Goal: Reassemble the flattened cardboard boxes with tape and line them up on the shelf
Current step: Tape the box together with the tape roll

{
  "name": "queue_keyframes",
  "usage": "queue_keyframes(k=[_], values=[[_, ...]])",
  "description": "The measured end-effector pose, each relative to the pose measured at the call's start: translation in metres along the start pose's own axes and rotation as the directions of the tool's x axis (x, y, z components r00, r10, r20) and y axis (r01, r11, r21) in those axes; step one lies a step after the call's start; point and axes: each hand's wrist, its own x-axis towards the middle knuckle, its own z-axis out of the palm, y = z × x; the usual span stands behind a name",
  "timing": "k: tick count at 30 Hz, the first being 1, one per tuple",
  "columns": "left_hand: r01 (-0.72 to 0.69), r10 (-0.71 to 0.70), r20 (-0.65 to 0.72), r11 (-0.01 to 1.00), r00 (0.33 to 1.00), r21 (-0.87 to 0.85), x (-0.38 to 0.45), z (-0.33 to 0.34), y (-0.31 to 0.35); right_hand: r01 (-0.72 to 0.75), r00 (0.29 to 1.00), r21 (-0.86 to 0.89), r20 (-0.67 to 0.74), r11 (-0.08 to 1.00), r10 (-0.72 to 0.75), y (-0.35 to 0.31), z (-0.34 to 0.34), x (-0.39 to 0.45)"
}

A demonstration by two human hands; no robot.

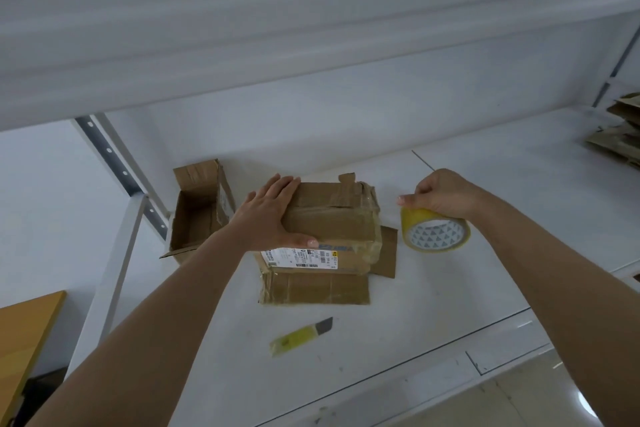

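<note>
My left hand (273, 215) presses flat to steady the worn brown cardboard box (332, 229) while my right hand (440, 194) grips the yellow tape roll (434, 230), hunting its end.

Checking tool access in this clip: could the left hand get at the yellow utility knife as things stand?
Probably yes. The left hand lies flat on the cardboard box, holding nothing, and the utility knife lies in the open on the shelf nearer the person, with nothing between them.
</note>
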Motion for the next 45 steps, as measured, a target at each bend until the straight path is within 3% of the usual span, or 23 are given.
queue_keyframes(k=[9,13,15,17,19,22,25,29,31,33,35,36,37,38,39,40,41,43,45], values=[[0.019,-0.021,0.064,0.999,0.998,0.038,-0.001,-0.002,0.011,-0.107,0.994,-0.069,-0.007,0.992,0.106,0.02,0.055,-0.006],[0.035,-0.048,0.073,0.985,0.996,0.169,0.002,-0.017,0.019,-0.144,0.988,-0.087,-0.065,0.986,0.138,0.014,0.066,-0.004],[-0.005,0.011,-0.017,0.961,1.0,0.276,0.002,-0.022,0.027,-0.16,0.984,-0.075,-0.094,0.984,0.152,0.013,0.066,-0.002],[-0.124,0.156,-0.069,0.934,0.985,0.336,0.002,-0.018,0.044,-0.16,0.981,-0.046,-0.115,0.986,0.154,0.011,0.066,0.0],[-0.213,0.225,-0.018,0.942,0.974,0.258,0.002,-0.008,0.062,-0.152,0.983,-0.022,-0.112,0.988,0.148,0.011,0.066,0.002],[-0.204,0.196,0.065,0.964,0.978,0.167,0.004,0.006,0.069,-0.172,0.981,-0.019,-0.09,0.985,0.17,0.018,0.068,0.002],[-0.221,0.209,0.086,0.959,0.974,0.177,0.007,0.008,0.063,-0.185,0.979,0.034,-0.078,0.982,0.187,0.03,0.071,-0.002],[-0.215,0.208,0.057,0.95,0.977,0.227,0.008,0.009,0.065,-0.214,0.973,-0.032,-0.102,0.976,0.209,0.029,0.074,-0.004],[-0.203,0.216,-0.043,0.959,0.976,0.198,0.0,0.009,0.067,-0.218,0.97,-0.032,-0.118,0.975,0.213,0.027,0.074,-0.004],[-0.233,0.228,-0.274,0.972,0.934,0.015,-0.016,0.007,0.067,-0.209,0.97,-0.013,-0.133,0.978,0.205,0.024,0.073,-0.003],[-0.328,0.22,-0.623,0.943,0.751,-0.062,-0.035,0.011,0.063,-0.193,0.969,0.014,-0.154,0.981,0.193,0.022,0.071,-0.001],[-0.326,0.197,-0.721,0.945,0.664,-0.042,-0.045,0.015,0.06,-0.183,0.97,0.022,-0.159,0.983,0.184,0.02,0.071,0.0],[-0.298,0.189,-0.751,0.954,0.632,-0.011,-0.055,0.02,0.057,-0.172,0.972,0.024,-0.161,0.985,0.173,0.018,0.071,0.001],[-0.276,0.191,-0.702,0.961,0.686,-0.008,-0.065,0.027,0.056,-0.16,0.974,0.028,-0.158,0.987,0.162,0.017,0.073,0.002],[-0.236,0.177,-0.568,0.971,0.804,-0.032,-0.074,0.036,0.055,-0.15,0.976,0.037,-0.154,0.988,0.154,0.015,0.076,0.003],[-0.15,0.123,-0.348,0.987,0.93,-0.051,-0.081,0.047,0.054,-0.143,0.977,0.049,-0.15,0.989,0.149,0.013,0.078,0.003],[-0.048,0.046,-0.112,0.999,0.993,-0.016,-0.088,0.059,0.053,-0.138,0.979,0.062,-0.145,0.988,0.146,0.012,0.081,0.004],[0.057,-0.073,0.16,0.993,0.984,0.105,-0.099,0.079,0.048,-0.128,0.981,0.082,-0.139,0.988,0.138,0.011,0.086,0.005],[0.077,-0.107,0.203,0.986,0.973,0.147,-0.103,0.089,0.048,-0.119,0.981,0.099,-0.141,0.988,0.133,0.012,0.087,0.006]])
